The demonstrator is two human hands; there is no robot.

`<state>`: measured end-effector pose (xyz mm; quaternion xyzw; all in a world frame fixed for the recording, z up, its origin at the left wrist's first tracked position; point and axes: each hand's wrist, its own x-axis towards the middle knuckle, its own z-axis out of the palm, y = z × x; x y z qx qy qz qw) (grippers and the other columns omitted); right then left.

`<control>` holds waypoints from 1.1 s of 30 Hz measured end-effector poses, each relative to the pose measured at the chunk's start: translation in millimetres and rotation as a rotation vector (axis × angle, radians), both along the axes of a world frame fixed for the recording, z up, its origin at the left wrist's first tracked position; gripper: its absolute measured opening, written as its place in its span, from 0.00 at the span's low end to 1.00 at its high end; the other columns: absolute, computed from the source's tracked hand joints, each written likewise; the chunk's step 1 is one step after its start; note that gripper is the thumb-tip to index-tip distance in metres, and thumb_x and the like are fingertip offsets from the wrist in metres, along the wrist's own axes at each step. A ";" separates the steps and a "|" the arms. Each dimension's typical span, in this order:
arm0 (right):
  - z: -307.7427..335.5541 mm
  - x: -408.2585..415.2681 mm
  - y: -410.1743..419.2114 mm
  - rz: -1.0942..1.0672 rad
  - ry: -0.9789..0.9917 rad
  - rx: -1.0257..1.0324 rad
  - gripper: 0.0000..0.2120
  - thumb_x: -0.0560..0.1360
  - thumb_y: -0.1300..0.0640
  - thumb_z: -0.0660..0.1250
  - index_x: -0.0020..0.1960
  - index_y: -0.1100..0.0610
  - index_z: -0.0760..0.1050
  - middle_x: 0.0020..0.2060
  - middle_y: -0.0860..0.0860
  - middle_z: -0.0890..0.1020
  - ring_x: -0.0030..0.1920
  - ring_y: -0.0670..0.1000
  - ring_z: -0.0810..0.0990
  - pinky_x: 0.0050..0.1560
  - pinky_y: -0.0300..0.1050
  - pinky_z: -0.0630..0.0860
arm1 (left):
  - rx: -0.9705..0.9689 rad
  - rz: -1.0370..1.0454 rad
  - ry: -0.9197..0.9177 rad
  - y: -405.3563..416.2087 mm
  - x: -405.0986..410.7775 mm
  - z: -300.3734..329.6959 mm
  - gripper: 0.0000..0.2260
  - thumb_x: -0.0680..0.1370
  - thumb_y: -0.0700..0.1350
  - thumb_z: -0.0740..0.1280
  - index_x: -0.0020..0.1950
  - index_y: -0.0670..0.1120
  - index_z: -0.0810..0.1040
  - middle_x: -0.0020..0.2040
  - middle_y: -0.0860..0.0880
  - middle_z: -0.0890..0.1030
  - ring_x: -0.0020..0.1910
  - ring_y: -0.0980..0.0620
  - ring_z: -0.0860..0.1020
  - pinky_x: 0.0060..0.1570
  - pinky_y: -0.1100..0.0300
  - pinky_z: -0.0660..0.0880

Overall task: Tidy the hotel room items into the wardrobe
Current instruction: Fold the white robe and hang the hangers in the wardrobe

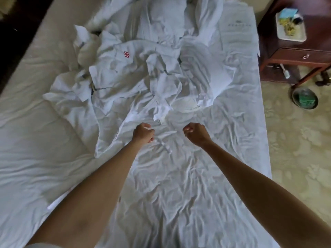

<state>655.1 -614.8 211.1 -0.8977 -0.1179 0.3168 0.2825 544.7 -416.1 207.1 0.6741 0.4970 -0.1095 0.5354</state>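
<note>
A crumpled white bathrobe with a red emblem lies in the middle of the bed, tangled with more white robes and linen. Its lower edge reaches toward me. My left hand hovers over that edge with fingers curled, and white fabric shows between them. A thin white belt strip lies on the sheet just right of this hand. My right hand is a loose fist a short way to the right, above the sheet, with nothing visible in it.
A dark wooden bedside table stands at the upper right with a white tray of small items on top. A round bin sits on the patterned carpet beside it. A cream bed cover lies on the left.
</note>
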 end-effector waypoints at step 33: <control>-204.8 120.8 170.7 -0.066 -0.359 0.053 0.07 0.68 0.55 0.58 0.39 0.56 0.74 0.25 0.53 0.75 0.26 0.56 0.73 0.30 0.45 0.70 | 0.672 -0.501 -0.034 111.1 153.5 -208.3 0.14 0.83 0.48 0.59 0.57 0.40 0.78 0.51 0.37 0.84 0.52 0.35 0.80 0.50 0.48 0.73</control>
